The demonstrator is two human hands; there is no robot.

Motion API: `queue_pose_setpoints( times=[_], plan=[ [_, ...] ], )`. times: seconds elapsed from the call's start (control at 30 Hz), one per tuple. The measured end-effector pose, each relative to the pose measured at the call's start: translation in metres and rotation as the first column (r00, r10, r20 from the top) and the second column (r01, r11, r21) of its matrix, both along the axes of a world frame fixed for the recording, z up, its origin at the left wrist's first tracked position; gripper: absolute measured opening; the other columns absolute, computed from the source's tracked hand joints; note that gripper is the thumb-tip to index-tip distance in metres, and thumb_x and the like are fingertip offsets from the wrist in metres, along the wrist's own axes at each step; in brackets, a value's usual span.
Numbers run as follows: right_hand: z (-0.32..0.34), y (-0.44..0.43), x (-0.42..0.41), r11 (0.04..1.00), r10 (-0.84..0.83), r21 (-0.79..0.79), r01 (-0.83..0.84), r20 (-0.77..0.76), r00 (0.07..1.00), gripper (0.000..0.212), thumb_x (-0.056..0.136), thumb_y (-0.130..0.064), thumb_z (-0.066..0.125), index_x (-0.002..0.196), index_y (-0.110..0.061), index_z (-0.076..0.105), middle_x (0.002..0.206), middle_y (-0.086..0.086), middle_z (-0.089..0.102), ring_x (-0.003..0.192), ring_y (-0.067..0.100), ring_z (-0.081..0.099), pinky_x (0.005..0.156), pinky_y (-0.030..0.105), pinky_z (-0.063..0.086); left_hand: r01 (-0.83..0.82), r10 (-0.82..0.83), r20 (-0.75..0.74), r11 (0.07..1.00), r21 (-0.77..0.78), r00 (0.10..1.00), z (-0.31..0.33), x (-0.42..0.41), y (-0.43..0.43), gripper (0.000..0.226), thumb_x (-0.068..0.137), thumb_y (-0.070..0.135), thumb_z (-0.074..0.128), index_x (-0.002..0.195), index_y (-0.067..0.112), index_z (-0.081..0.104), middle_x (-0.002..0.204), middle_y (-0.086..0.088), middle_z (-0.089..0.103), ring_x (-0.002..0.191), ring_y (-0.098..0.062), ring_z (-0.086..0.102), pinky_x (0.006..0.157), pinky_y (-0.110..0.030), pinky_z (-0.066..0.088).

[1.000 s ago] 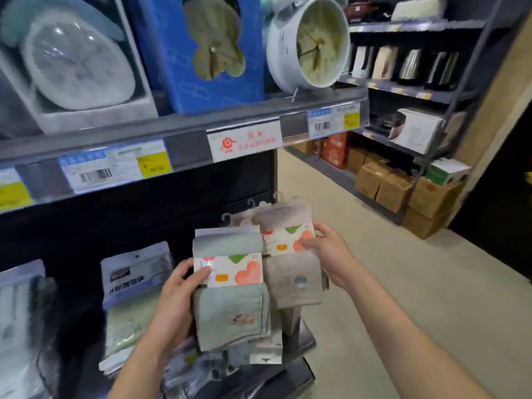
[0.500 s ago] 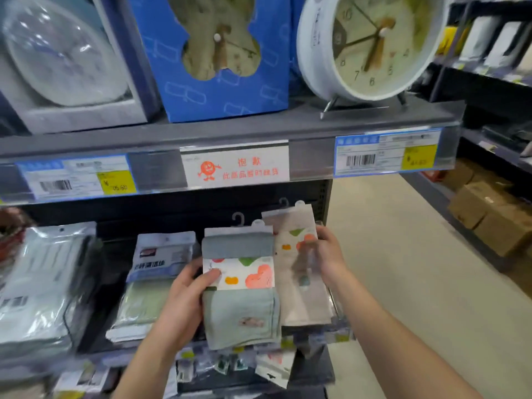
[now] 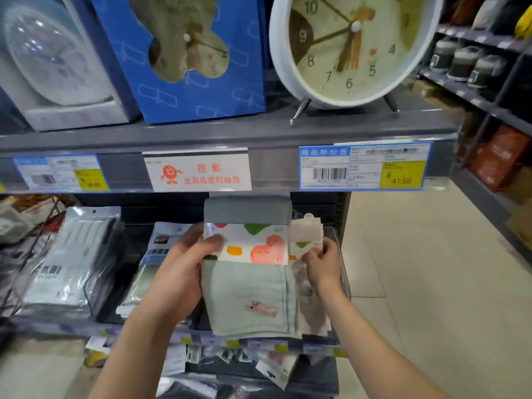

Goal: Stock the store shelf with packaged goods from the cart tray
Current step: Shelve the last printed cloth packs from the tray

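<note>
My left hand (image 3: 180, 272) grips a pack of pale green towels (image 3: 247, 295) with a white fruit-print band, thumb across the band's left end. The pack's grey top reaches up under the grey shelf edge (image 3: 273, 168). Just behind it on the right, my right hand (image 3: 324, 264) pinches a second pack, beige (image 3: 306, 234), with the same band; most of it is hidden by the green pack. Both packs hang in front of the lower shelf bay.
Silver and green plastic-wrapped packs (image 3: 66, 263) fill the lower bay to the left. Boxed clocks and a white alarm clock (image 3: 345, 50) stand on the shelf above. More small packs (image 3: 273, 367) lie below. The aisle floor (image 3: 431, 269) opens to the right.
Both packs have moved up and closer to the shelf; the green pack's top now reaches the shelf edge. The beige pack has slid behind the green one.
</note>
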State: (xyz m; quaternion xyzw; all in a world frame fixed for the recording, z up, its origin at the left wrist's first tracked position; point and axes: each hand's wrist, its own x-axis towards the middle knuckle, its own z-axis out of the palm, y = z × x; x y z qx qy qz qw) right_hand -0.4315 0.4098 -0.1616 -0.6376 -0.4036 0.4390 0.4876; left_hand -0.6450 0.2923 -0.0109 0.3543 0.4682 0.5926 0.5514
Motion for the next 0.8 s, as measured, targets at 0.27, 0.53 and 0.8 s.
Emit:
queue_pose_setpoints(
  times=[0.27, 0.53, 0.8],
  plan=[
    [0.012, -0.007, 0.014, 1.0, 0.012, -0.022, -0.017, -0.192, 0.981, 0.033, 0.094, -0.013, 0.065, 0.126, -0.018, 0.061, 0.111, 0.0, 0.071, 0.095, 0.013, 0.068, 0.078, 0.022, 0.057, 0.087, -0.086, 0.013, 0.992, -0.091, 0.996, -0.028, 0.036, 0.043, 0.027, 0.085, 0.009, 0.07, 0.112, 0.009, 0.072, 0.115, -0.023, 0.075, 0.101, -0.033, 0.072, 0.091, -0.045, 0.058],
    [0.049, -0.021, 0.031, 0.992, -0.052, 0.091, 0.082, -0.297, 0.953, 0.042, 0.1, -0.009, 0.057, 0.142, -0.014, 0.055, 0.132, -0.002, 0.062, 0.117, 0.013, 0.058, 0.092, 0.019, 0.046, 0.017, -0.028, -0.044, 0.968, -0.251, 0.999, -0.077, 0.051, 0.076, 0.024, 0.098, 0.012, 0.069, 0.122, 0.01, 0.067, 0.116, -0.02, 0.075, 0.099, -0.033, 0.074, 0.077, -0.042, 0.061],
    [0.071, -0.054, 0.024, 0.983, 0.095, 0.167, -0.073, -0.133, 0.987, 0.009, 0.087, -0.03, 0.076, 0.095, -0.025, 0.075, 0.094, -0.002, 0.075, 0.093, 0.019, 0.071, 0.077, 0.032, 0.055, 0.159, -0.135, 0.133, 0.967, -0.198, 0.982, -0.06, 0.066, 0.077, 0.026, 0.098, 0.007, 0.066, 0.124, 0.003, 0.065, 0.107, -0.02, 0.076, 0.087, -0.027, 0.076, 0.069, -0.036, 0.062]
  ],
)
